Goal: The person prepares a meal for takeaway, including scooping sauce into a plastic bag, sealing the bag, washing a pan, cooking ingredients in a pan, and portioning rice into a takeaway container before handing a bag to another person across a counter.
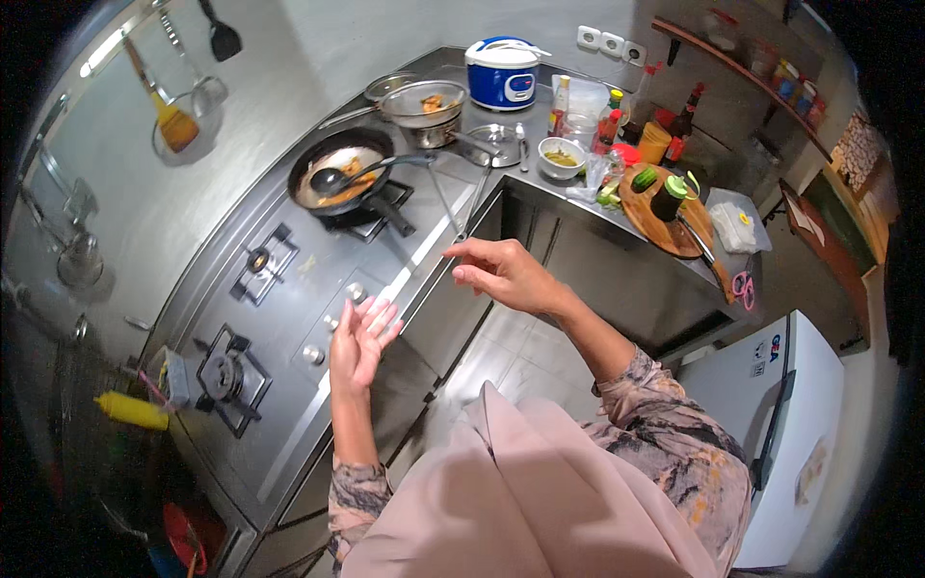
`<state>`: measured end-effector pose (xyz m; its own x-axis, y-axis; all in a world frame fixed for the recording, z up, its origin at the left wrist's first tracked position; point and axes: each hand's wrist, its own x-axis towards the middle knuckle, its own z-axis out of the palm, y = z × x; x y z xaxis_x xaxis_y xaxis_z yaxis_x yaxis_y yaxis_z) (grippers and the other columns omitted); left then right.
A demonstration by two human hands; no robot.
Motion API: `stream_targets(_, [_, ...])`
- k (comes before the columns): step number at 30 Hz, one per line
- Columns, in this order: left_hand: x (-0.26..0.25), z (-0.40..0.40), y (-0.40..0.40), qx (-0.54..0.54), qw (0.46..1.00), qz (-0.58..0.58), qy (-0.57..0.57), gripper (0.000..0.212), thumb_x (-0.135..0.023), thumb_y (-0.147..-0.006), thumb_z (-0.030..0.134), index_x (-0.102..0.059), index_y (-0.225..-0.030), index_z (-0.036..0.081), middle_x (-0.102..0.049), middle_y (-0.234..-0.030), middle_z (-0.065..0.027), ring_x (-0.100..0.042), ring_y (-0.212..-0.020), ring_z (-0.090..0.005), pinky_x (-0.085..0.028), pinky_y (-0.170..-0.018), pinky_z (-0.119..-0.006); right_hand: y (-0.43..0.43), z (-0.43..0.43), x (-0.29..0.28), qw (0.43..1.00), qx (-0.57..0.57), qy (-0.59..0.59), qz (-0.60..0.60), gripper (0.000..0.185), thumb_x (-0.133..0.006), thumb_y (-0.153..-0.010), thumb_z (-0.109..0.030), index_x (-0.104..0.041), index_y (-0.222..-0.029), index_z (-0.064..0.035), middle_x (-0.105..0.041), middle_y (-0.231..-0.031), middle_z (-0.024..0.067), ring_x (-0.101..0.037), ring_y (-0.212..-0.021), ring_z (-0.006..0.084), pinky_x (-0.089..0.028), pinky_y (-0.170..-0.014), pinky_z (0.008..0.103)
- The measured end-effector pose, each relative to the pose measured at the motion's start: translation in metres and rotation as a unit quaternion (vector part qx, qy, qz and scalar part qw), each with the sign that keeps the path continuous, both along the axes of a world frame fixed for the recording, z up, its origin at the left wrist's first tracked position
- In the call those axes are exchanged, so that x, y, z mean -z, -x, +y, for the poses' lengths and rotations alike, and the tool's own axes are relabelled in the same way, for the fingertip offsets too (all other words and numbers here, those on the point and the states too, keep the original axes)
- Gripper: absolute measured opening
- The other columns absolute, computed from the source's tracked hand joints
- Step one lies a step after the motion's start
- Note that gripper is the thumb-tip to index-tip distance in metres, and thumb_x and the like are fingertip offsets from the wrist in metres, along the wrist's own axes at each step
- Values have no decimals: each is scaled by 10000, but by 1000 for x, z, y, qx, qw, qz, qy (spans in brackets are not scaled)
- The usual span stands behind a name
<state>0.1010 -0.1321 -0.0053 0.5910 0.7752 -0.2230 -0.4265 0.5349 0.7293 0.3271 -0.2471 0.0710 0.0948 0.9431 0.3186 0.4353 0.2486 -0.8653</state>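
My left hand is held palm up with fingers spread, over the stove's front edge beside the control knobs. Slightly curled, my right hand hovers past the counter edge, with a gap between thumb and index finger. Just beyond its index finger is the joined end of metal tongs, whose arms spread towards the back. A black frying pan sits on the far burner, holding brownish food in sauce. A black ladle rests in it, its handle across the rim.
Behind the pan, a mesh strainer with fried pieces sits on a metal pot. A rice cooker stands in the corner. Rightward are a white bowl, bottles, a wooden board with a knife, and pink scissors.
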Motion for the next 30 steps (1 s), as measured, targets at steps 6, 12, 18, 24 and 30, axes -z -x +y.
stream_targets(6, [13,72,-85,19,992,-64,108,606,-462,-856,440,-361,-1124,-94,-430,-1163,-282,-445,-1099,-375,-378,-928,-476,-100,43,-23,990,80,-23,-118,264,-562,-805,-199,-561,-997,-17,-576,-663,128,-561,-587,161,-435,-561,290])
stream_targets(12, [23,97,-128,-29,997,-50,54,428,-493,-855,401,-500,-1037,14,-562,-966,-113,-556,-898,-248,-466,-778,-400,-217,114,-44,968,127,-72,-204,242,-548,-822,-145,-571,-1017,-3,-587,-711,38,-529,-553,90,-440,-518,249])
stream_targets(18, [13,100,-159,-90,994,-25,63,281,-526,-863,300,-483,-1007,63,-509,-835,-45,-506,-657,-134,-457,-544,-275,-334,201,-56,907,235,-31,-348,236,-560,-766,-224,-620,-879,-26,-627,-784,151,-605,-746,283,-455,-660,380])
stream_targets(24, [-11,103,-165,-166,981,105,1,151,-524,-864,176,-466,-914,46,-374,-629,31,-320,-448,-31,-251,-347,-164,-449,301,-48,838,281,71,-462,336,-558,-756,-207,-545,-1048,-43,-560,-1067,186,-555,-954,321,-450,-786,402])
stream_targets(30, [-50,109,-179,-203,974,99,-2,150,-495,-876,158,-488,-934,19,-367,-624,31,-303,-421,-6,-238,-315,-147,-531,414,-27,786,258,85,-556,397,-509,-788,-114,-465,-1182,-87,-381,-1303,145,-391,-1177,302,-389,-893,438])
